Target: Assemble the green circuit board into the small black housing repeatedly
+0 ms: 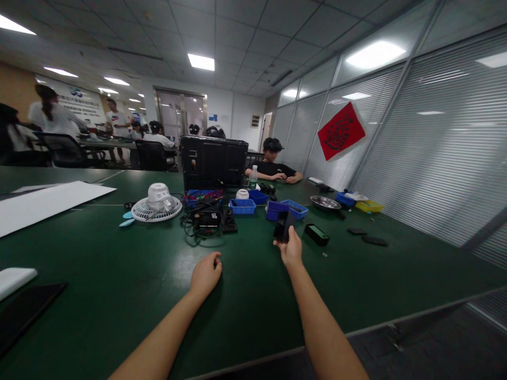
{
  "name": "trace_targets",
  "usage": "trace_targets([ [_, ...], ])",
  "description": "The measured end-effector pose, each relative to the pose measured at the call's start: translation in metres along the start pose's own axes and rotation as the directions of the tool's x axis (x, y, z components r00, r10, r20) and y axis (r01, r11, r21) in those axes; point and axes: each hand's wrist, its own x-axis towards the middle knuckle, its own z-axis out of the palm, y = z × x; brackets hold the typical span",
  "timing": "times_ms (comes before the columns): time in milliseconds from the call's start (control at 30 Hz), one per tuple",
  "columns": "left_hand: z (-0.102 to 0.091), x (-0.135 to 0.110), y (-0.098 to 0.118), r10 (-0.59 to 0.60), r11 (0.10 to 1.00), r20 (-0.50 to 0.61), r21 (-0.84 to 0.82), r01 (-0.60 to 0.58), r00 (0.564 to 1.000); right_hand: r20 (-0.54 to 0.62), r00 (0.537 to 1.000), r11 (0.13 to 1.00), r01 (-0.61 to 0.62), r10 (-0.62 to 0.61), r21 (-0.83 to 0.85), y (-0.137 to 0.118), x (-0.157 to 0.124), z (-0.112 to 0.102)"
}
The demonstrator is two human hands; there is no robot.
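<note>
A dark object [282,224] sits in the right hand [292,248], gripped between thumb and fingers, just left of the green-screened device [317,234]. Well left of that device, the left hand [206,275] has bent fingers; whether they close on anything, I cannot tell. 2 flat black pieces [374,240] lie right of the device, a steel bowl [325,202] beyond.
</note>
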Motion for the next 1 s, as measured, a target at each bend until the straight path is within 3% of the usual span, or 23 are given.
trace_targets([
  [33,0.000,0.000,0.000,-0.005,1.000,0.000,0.006,0.005,1.000,0.060,0.984,0.981,-0.173,0.168,0.092,0.006,-0.002,0.004],
  [100,0.000,-0.001,0.001,-0.009,1.000,-0.001,0.013,0.009,1.000,0.195,0.888,0.881,-0.446,0.416,0.155,0.017,-0.005,0.011],
  [167,-0.001,-0.001,0.001,0.002,1.000,0.000,0.016,-0.002,1.000,0.262,0.796,0.797,-0.590,0.545,0.134,0.026,-0.008,0.014],
  [233,0.000,-0.001,0.000,0.011,1.000,-0.001,0.017,-0.011,1.000,0.291,0.739,0.751,-0.654,0.608,0.092,0.031,-0.010,0.015],
  [367,0.003,0.001,0.001,-0.004,1.000,-0.019,0.000,0.004,1.000,0.309,0.671,0.702,-0.712,0.674,0.015,0.036,-0.012,0.015],
  [433,0.006,0.003,0.007,0.015,0.999,-0.034,-0.048,-0.017,0.999,0.324,0.647,0.688,-0.726,0.690,-0.016,0.037,-0.013,0.016],
  [533,0.010,0.008,0.027,0.136,0.974,-0.083,-0.169,-0.148,0.987,0.352,0.635,0.688,-0.724,0.688,-0.038,0.038,-0.017,0.020],
  [633,0.017,0.014,0.051,0.256,0.924,-0.113,-0.262,-0.277,0.960,0.377,0.642,0.710,-0.701,0.667,-0.063,0.040,-0.022,0.021],
  [733,0.030,0.019,0.064,0.294,0.911,-0.082,-0.279,-0.305,0.952,0.400,0.673,0.777,-0.594,0.622,-0.209,0.042,-0.027,0.021],
  [833,0.041,0.019,0.063,0.284,0.923,-0.078,-0.247,-0.294,0.956,0.327,0.792,0.794,-0.297,0.515,-0.531,0.040,-0.027,0.019],
  [867,0.043,0.018,0.061,0.291,0.926,-0.079,-0.229,-0.301,0.954,0.295,0.851,0.749,-0.159,0.434,-0.643,0.037,-0.025,0.017],
  [933,0.042,0.013,0.054,0.321,0.926,-0.077,-0.186,-0.330,0.944,0.252,0.946,0.579,0.090,0.205,-0.810,0.026,-0.018,0.011],
  [1000,0.036,0.008,0.049,0.366,0.917,-0.074,-0.143,-0.373,0.928,0.174,0.983,0.380,0.181,-0.053,-0.907,0.011,-0.009,0.000],
])
